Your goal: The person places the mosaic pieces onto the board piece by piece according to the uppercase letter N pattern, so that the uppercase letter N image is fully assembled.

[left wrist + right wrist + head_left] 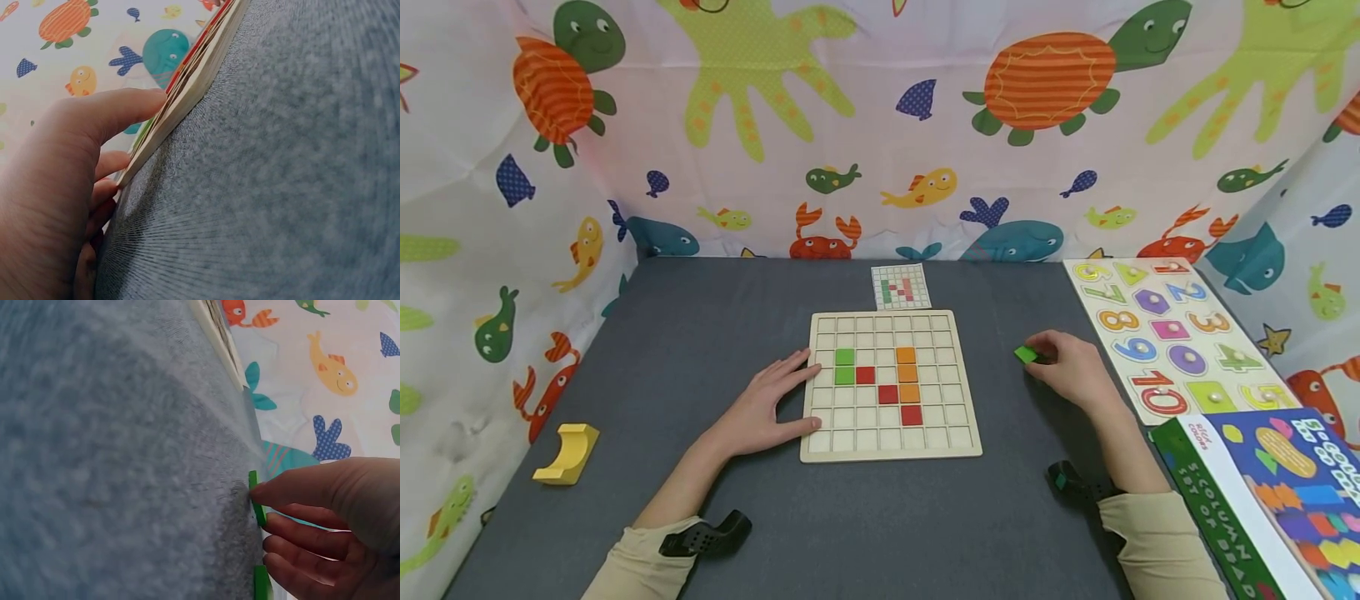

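A wooden grid board lies on the table with two green tiles, three red tiles and three orange tiles in its cells. Along the board's left edge rests my left hand, fingers and thumb extended and spread, touching the rim; the left wrist view shows the thumb against the board's side. To the right of the board, my right hand pinches a green square tile between thumb and fingers, low over the table. Behind the board lies a small pattern card with coloured squares.
A numbers-and-shapes puzzle board lies at the right, with a printed box in front of it. A yellow curved block sits at the left. Patterned cloth hangs behind the grey table.
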`<state>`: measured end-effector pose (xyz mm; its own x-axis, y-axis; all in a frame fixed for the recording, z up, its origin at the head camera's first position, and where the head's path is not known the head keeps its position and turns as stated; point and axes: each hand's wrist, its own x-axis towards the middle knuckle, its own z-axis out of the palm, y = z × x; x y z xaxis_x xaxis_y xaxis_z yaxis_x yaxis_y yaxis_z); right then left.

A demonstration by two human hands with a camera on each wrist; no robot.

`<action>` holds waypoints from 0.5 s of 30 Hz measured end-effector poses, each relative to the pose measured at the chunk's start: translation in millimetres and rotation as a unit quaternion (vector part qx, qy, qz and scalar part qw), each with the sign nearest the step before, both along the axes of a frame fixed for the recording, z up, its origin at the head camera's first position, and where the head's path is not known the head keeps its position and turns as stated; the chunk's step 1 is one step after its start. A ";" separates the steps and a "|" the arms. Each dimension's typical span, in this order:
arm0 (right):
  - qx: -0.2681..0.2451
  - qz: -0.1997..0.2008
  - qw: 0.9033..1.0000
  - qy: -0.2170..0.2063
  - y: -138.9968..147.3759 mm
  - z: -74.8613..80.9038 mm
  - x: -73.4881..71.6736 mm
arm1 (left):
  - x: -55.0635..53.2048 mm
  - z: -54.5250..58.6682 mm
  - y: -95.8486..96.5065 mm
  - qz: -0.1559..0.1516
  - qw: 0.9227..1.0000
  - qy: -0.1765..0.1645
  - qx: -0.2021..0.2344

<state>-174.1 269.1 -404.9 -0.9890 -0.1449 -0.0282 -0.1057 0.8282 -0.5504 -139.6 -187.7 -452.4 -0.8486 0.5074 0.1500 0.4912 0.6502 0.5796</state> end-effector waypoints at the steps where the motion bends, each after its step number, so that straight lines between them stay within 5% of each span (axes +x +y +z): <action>1: 0.000 -0.002 1.000 -0.001 -0.2 -0.3 0.1 | 0.3 0.2 -0.2 0.000 1.000 0.000 0.001; 15: 0.004 -0.027 0.999 0.037 -13.7 -5.3 1.0 | 1.1 0.6 -0.7 0.004 1.000 -0.001 -0.003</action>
<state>-173.1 255.3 -410.2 -0.9949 -0.0909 0.0436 -0.1001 0.8386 -0.5355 -138.5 -188.4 -451.7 -0.8534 0.5009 0.1445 0.4839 0.6581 0.5769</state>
